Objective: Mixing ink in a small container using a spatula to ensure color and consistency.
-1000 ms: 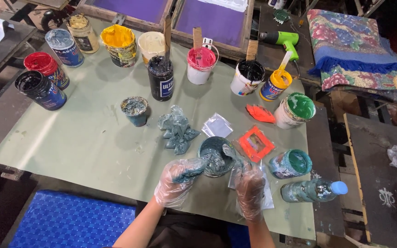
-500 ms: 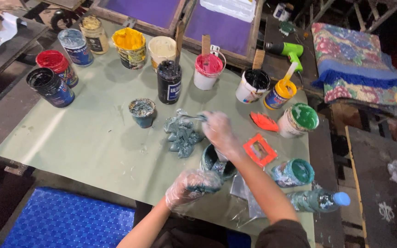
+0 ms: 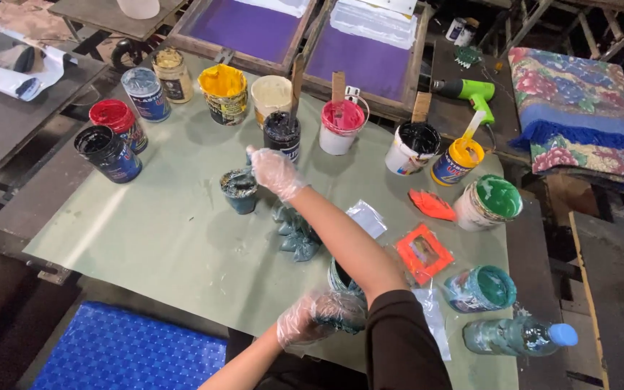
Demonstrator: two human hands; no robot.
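Over green tabletop [image 3: 146, 238], right hand [image 3: 274, 172] fingers pinch a stirrer in small cup [image 3: 240, 191]; left hand [image 3: 312, 321] fingers curl around teal tub [image 3: 342, 283].

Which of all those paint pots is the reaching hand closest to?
The small teal-smeared cup, right beside the right hand; the other pots stand farther off.

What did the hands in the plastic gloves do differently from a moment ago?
The right hand left the teal container near the table's front edge and reached forward to the small teal cup, where it now holds a stirring tool. The left hand stayed low by the front edge beside that container. The paint pots along the back and the orange frame stayed put.
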